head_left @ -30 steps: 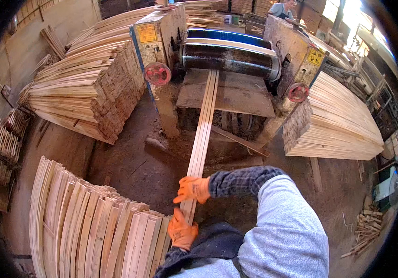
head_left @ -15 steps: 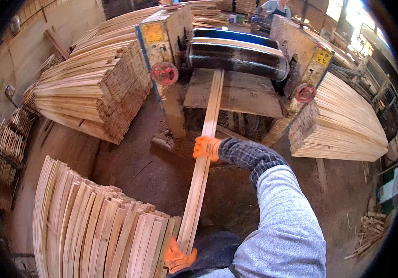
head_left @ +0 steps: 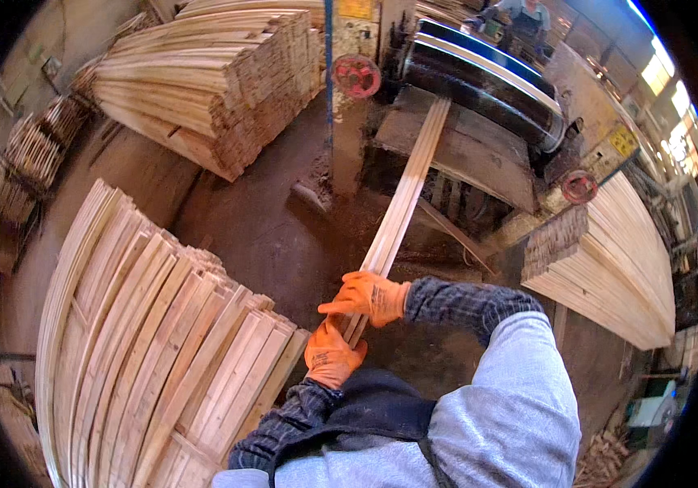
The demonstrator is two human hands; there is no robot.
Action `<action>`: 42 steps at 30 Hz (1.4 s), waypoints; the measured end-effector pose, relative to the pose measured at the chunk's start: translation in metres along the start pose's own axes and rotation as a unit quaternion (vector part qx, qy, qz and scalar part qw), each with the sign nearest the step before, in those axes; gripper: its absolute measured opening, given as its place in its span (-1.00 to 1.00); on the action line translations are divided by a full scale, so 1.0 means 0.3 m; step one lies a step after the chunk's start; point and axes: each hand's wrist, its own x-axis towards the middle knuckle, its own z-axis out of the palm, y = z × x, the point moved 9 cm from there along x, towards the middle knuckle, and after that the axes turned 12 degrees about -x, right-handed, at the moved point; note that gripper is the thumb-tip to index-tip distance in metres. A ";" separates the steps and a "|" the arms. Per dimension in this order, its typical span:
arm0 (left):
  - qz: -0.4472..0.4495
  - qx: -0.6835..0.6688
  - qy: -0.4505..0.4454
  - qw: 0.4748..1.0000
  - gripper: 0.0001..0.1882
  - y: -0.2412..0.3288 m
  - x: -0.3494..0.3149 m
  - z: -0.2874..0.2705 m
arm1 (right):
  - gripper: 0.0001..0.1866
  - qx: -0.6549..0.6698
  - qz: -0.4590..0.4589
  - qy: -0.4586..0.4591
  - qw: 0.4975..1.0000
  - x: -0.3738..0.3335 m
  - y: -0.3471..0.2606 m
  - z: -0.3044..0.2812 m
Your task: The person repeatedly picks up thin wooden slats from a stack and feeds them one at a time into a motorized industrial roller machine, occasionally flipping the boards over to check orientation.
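Note:
Long, thin wooden strips [head_left: 406, 203] lie side by side and slope away from me onto the plate of a roller machine, their far ends at its dark roller [head_left: 479, 81]. My right hand [head_left: 372, 298], in an orange glove, is closed over the strips from above, near their close end. Just below it my left hand [head_left: 331, 356], gloved alike, wraps the near end of the strips. The two gloves almost touch, and they partly cover that end. Left of my hands stands a big stack of wooden strips [head_left: 154, 342].
The machine has a metal feed plate [head_left: 479, 150] and red handwheels [head_left: 356, 76] on its side posts. More bundled strips [head_left: 202, 89] lie at the far left, and another stack [head_left: 609, 268] is on the right. A person [head_left: 524, 24] stands behind the machine.
My left hand has come up and forward with the near end of the strips, close to my right hand. The strips have gone further toward the roller. My view has turned left.

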 end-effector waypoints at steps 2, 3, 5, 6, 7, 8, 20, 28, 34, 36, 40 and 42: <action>-0.009 -0.042 -0.037 0.998 -0.03 -0.006 -0.038 -0.014 | 0.33 0.007 -0.005 0.000 1.000 0.002 -0.053 0.016; -0.022 -0.047 -0.041 0.998 -0.04 -0.009 -0.062 -0.033 | 0.33 0.011 -0.008 0.000 1.000 0.001 -0.069 0.016; -0.057 -0.056 -0.050 0.996 -0.04 -0.046 -0.143 -0.065 | 0.27 -0.003 -0.013 -0.013 1.000 0.020 -0.099 0.013; -0.002 -0.010 -0.007 1.000 -0.08 -0.039 -0.174 -0.092 | 0.24 -0.012 -0.015 -0.016 1.000 0.024 -0.107 0.013; 0.000 -0.048 -0.015 0.999 -0.09 -0.066 -0.189 -0.085 | 0.22 -0.022 -0.022 -0.018 0.999 0.038 -0.123 0.014; 0.004 -0.072 -0.019 0.997 -0.09 -0.057 -0.193 -0.097 | 0.12 -0.056 -0.043 -0.019 0.997 0.062 -0.150 0.008; -0.050 -0.278 -0.063 0.957 -0.25 -0.063 -0.209 -0.144 | -0.06 -0.075 0.075 -0.073 0.992 -0.117 0.285 -0.019; -0.215 -0.405 0.209 0.864 -0.36 -0.626 -0.654 -0.341 | -0.10 0.094 0.130 -0.230 0.960 0.009 0.432 0.020; -0.289 -0.466 0.581 0.601 -0.20 -1.204 -1.144 -0.662 | -0.31 0.364 0.213 0.022 0.906 0.693 0.201 0.181; -0.261 -0.458 0.651 0.546 -0.17 -1.359 -1.247 -0.772 | -0.25 0.405 0.297 0.096 0.859 0.826 0.237 0.309; -0.297 -0.351 0.764 0.453 -0.20 -1.800 -1.634 -0.820 | -0.16 0.322 0.407 0.107 0.848 1.041 0.122 0.387; -0.305 -0.369 0.739 0.475 -0.23 -1.976 -1.810 -0.827 | -0.17 0.385 0.388 0.199 0.814 1.108 0.039 0.373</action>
